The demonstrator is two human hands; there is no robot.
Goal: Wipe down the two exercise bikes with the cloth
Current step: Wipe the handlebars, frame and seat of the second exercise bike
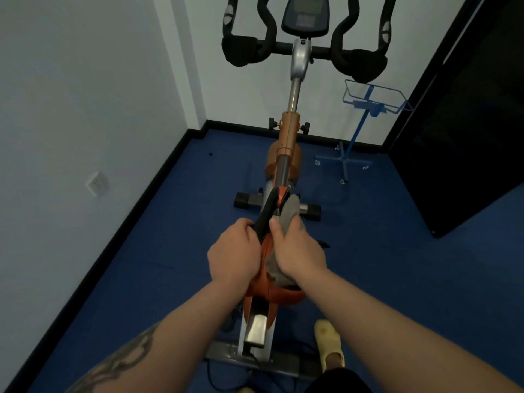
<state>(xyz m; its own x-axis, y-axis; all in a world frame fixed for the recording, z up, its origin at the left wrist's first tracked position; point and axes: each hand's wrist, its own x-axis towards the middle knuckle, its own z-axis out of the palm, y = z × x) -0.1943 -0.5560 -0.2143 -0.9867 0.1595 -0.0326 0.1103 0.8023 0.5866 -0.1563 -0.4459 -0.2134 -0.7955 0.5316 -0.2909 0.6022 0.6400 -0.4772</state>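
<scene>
- Nearest my view are my two forearms, reaching forward and down from the bottom edge; the left one carries a dark tattoo.
- My left hand (232, 255) grips the left side of the orange and black saddle (266, 251), fingers curled over its black edge.
- My right hand (297, 251) presses the grey cloth (290, 211) onto the right side of the saddle, thumb and fingers curled round the cloth; the cloth's front end pokes out past my fingertips toward the saddle's nose.
- The exercise bike (289, 131) stands lengthwise ahead of me on the blue floor (397, 265), its orange frame running from the saddle up to a silver stem.
- At the top sit the black handlebars (340, 49) with the console (306, 15) between them, close to the white wall (71, 95).
- A blue wire-basket stand (365, 109) is just right of the bike, near a dark door (467, 123).
- A foot in a pale yellow shoe (330, 344) is planted beside the bike's rear base.
- I see only one bike here.
</scene>
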